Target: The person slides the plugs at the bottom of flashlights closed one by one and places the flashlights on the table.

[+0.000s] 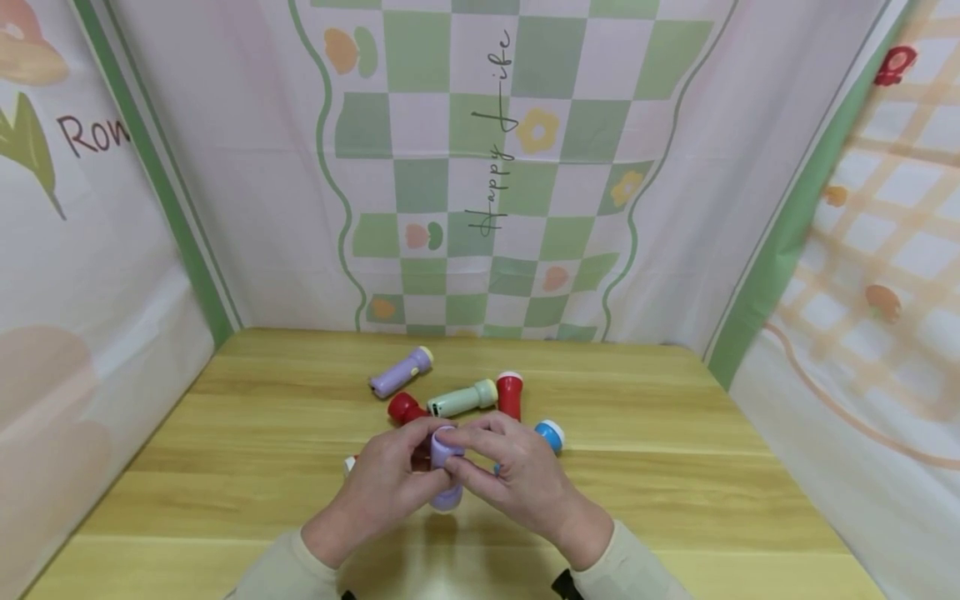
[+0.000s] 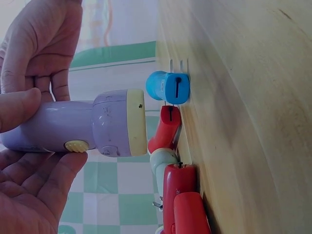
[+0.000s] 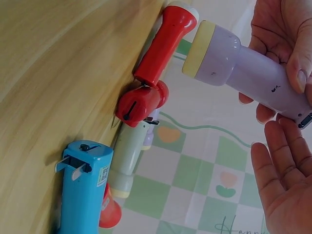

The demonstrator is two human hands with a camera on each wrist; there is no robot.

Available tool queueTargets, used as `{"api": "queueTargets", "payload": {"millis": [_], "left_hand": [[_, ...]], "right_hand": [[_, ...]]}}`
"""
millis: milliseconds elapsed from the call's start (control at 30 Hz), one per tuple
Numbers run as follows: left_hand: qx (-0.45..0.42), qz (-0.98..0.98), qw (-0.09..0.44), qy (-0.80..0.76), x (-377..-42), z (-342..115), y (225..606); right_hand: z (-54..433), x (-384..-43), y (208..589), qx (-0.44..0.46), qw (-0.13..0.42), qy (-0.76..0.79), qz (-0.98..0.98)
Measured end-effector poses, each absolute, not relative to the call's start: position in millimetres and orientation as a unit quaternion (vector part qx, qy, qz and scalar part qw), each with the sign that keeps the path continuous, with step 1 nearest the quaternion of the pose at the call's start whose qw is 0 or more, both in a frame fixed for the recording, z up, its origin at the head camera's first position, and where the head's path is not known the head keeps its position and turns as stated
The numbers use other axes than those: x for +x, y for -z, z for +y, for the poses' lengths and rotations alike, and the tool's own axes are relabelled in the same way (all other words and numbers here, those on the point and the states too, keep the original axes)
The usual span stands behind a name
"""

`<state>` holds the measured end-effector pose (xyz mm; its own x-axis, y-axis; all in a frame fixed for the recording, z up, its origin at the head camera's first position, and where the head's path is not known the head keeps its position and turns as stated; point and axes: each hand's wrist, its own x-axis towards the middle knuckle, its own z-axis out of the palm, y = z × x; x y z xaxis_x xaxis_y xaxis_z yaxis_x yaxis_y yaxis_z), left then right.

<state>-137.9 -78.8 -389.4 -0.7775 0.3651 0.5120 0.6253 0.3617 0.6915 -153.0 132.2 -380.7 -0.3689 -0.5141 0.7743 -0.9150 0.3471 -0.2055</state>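
A purple flashlight (image 2: 63, 124) with a cream lens ring (image 2: 136, 122) and a ribbed cream button (image 2: 77, 146) is held above the table, its lens end downward. My left hand (image 1: 386, 475) grips its body between thumb and fingers. At the upper tail end, my right hand (image 1: 517, 467) pinches with thumb and index finger, while its other fingers spread out in the right wrist view. A dark slot with a bit of metal (image 3: 305, 120) shows at that tail end. Part of the body is hidden behind the fingers in the head view.
Beyond the hands lie another purple flashlight (image 1: 397, 375), a pale green one (image 1: 461, 400) and several red ones, including one (image 1: 510, 396) with a white rim. A blue flashlight (image 3: 87, 180) with metal prongs (image 3: 73, 168) extended lies on the right. Printed cloth (image 1: 487, 167) surrounds the wooden table (image 1: 675, 500).
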Motion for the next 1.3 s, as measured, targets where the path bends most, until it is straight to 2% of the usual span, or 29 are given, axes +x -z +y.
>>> {"api": "queueTargets", "payload": {"millis": [233,1067,1300], "left_hand": [[-0.304,-0.818,0.147,0.467,-138.3,-78.8,388.0],[-0.347,-0.803,0.121,0.469,-138.9,-86.5,386.4],[-0.34,-0.811,0.128,0.458,-138.3,-87.7,386.5]], "right_hand": [[132.4,-152.4,381.0,0.467,0.312,-0.322,-0.762],[130.8,-151.4,378.4,0.458,0.317,-0.306,-0.773],[130.5,-153.4,376.9,0.461,0.322,-0.281,-0.777]]}}
